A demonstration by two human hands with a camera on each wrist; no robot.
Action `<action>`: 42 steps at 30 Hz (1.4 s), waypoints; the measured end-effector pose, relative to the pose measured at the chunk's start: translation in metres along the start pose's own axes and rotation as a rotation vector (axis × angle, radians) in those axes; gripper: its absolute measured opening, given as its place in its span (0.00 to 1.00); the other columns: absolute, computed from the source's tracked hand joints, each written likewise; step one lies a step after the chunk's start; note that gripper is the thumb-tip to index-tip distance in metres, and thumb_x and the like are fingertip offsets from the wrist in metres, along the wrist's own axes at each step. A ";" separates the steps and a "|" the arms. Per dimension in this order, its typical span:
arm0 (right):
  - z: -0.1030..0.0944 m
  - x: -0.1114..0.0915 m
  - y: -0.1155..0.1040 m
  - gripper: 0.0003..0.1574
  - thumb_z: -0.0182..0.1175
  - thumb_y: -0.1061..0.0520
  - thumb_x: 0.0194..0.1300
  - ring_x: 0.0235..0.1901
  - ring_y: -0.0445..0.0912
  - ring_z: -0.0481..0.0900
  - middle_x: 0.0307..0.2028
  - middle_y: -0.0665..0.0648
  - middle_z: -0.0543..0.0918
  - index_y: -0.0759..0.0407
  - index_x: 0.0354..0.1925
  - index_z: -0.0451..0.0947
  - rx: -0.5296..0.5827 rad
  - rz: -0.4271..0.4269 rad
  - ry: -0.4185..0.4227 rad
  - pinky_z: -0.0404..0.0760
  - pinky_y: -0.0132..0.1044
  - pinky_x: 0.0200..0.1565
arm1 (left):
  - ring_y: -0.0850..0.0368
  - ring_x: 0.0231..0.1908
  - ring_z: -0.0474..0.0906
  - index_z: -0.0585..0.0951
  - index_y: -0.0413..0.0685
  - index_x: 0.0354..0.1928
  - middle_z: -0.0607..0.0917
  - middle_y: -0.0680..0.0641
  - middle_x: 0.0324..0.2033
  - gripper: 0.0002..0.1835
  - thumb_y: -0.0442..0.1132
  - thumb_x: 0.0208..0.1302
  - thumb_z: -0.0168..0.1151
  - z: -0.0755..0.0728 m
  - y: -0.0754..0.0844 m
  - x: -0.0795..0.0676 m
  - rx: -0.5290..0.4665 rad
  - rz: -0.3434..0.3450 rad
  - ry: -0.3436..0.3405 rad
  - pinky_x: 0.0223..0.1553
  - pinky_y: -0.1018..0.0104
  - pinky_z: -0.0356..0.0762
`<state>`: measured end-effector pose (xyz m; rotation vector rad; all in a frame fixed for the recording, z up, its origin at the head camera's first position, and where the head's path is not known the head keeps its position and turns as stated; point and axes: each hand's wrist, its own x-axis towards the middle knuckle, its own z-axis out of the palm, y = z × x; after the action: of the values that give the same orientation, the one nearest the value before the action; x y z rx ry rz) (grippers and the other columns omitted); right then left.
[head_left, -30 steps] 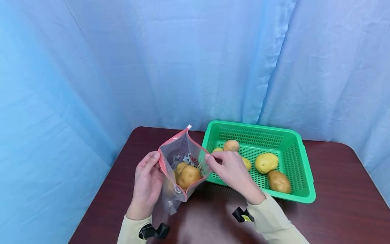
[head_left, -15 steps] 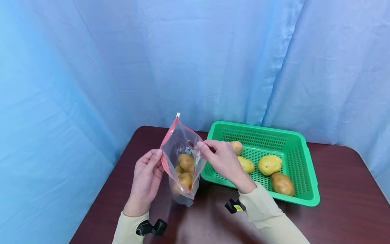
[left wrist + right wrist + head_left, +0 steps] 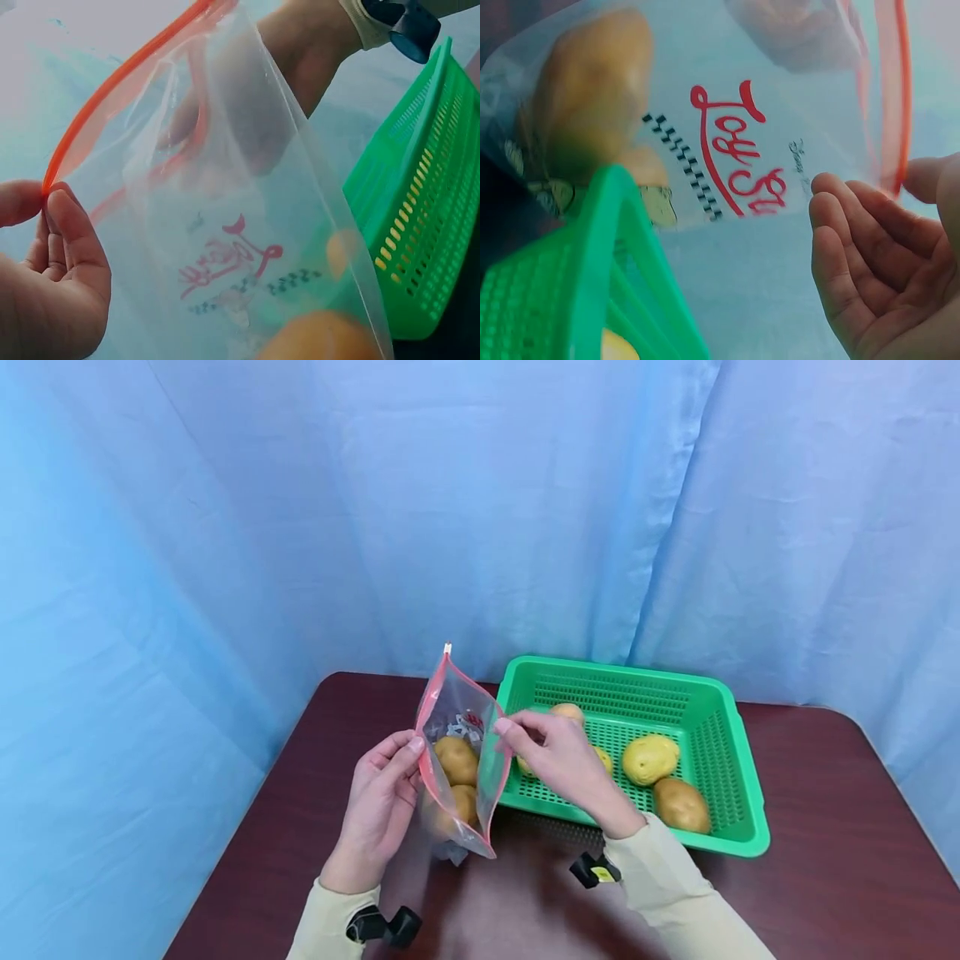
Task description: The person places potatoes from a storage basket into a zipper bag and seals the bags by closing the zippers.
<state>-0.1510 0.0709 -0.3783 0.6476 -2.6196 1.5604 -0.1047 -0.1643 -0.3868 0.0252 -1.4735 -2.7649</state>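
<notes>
Several folds of blue curtain [image 3: 480, 527] hang behind the basket, and under it lies a dark reddish-brown table [image 3: 817, 793]. The green basket [image 3: 752, 777] has slotted walls. Left of it is a clear bag [image 3: 486, 781], its pink-rimmed mouth open upward; the mouth's long axis runs from a far tip to a near corner, roughly alongside the basket's left end. The hands are apart, each clamped on the rim: the left hand [image 3: 382, 802] pinches the edge farther from the basket, the right hand [image 3: 566, 760] the edge nearer it. Two potatoes [image 3: 456, 760] show in the bag; toward the basket's right lie a yellow potato [image 3: 651, 760] and a brown potato [image 3: 682, 806], others being partly behind the right hand. Only the right wrist view makes the red lettering [image 3: 739, 154] readable, "Toy St", its end warped, beside a black checkered strip [image 3: 686, 166]; the left wrist view gives it mirrored through the film. One white slider [image 3: 447, 648] tops the mouth's far tip, left of the basket's far corner.
</notes>
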 end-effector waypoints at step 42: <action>-0.093 0.025 0.054 0.28 0.55 0.36 0.78 0.52 0.51 0.83 0.55 0.51 0.86 0.50 0.61 0.82 -0.297 0.017 -0.116 0.80 0.53 0.52 | 0.63 0.32 0.80 0.84 0.47 0.39 0.84 0.52 0.33 0.11 0.28 0.77 0.54 0.006 -0.011 0.002 -0.057 -0.021 0.010 0.36 0.73 0.80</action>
<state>-0.2110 0.1633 -0.3715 0.7121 -2.8650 1.1327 -0.1070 -0.1536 -0.3928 0.0547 -1.4002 -2.8177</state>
